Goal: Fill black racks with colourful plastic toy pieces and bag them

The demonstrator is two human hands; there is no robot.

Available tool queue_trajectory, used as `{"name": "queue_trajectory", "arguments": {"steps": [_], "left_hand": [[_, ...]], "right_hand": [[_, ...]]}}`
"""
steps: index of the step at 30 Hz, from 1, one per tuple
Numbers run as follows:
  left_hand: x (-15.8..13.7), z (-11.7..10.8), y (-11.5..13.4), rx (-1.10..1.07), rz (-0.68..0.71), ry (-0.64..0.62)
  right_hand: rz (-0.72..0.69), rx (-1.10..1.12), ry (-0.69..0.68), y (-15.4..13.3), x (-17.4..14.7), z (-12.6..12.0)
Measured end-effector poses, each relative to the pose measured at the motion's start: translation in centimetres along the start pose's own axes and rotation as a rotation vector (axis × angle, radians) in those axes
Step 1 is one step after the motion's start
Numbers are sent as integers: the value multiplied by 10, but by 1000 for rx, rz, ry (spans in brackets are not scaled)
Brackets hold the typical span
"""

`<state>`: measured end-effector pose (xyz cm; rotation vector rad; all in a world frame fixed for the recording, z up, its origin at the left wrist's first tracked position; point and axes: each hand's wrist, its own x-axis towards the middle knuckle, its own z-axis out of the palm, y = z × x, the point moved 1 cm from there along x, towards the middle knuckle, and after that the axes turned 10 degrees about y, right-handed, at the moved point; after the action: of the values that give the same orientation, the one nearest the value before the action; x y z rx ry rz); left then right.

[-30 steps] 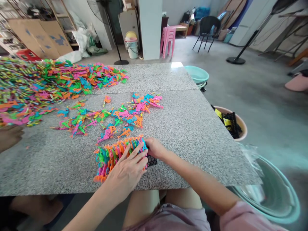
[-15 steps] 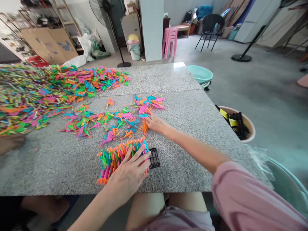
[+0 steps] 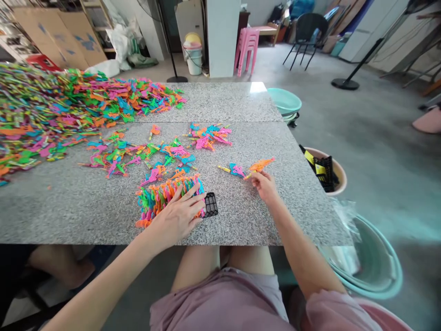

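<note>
My left hand (image 3: pixel 179 214) lies with fingers stretched over a row of colourful plastic toys (image 3: pixel 156 195), packed side by side in a black grid rack (image 3: pixel 211 205). Only the rack's right end shows its bare cells. To the right, my right hand (image 3: pixel 263 185) is closed in a pinch on the yellowish end of an orange plastic toy (image 3: pixel 262 164). Beside those fingertips, a blue-and-pink toy piece (image 3: pixel 237 170) with a yellow end lies on the table. Loose toys, some gun-shaped, form a small group (image 3: pixel 208 136) beyond the rack.
A big heap of similar toys (image 3: pixel 69 105) covers the left of the speckled stone table (image 3: pixel 248 220). Off its right edge stand a turquoise basin (image 3: pixel 284 100), a tub of black racks (image 3: pixel 324 170) and a large green tub (image 3: pixel 375 257). Pink stools (image 3: pixel 248 48) stand behind.
My right hand has moved right from the loose toys, with an orange toy now in its pinch. A blue-and-pink piece now lies beside it. My left hand stays on the row.
</note>
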<state>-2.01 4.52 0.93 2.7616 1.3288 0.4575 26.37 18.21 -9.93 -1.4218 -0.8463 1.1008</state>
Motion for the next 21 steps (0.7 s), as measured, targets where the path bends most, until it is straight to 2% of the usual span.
{"name": "queue_trajectory", "arguments": {"steps": [3,7,9,11,14,17,21], "left_hand": [[1,-1,2,29,-6,-32],[2,-2,1,19,-15,-47],[2,-2,1,5,-19,-52],[2,-1,0,-1,-20,-59],[2,-1,1,0,-15,-49],[1,0,1,6,-8,-28],[-1,3,1,3,-11,-9]], "right_hand": [[-65,21,-57,-11,-21,-2],[-135,-284,-394,3,-92,23],[-169,-422,-447,14,-125,39],[-200,-468,-439,20,-145,54],[-260,-494,-418,20,-149,65],[-331,-552,-408,15,-142,64],[-455,-666,-483,10,-137,64]]}}
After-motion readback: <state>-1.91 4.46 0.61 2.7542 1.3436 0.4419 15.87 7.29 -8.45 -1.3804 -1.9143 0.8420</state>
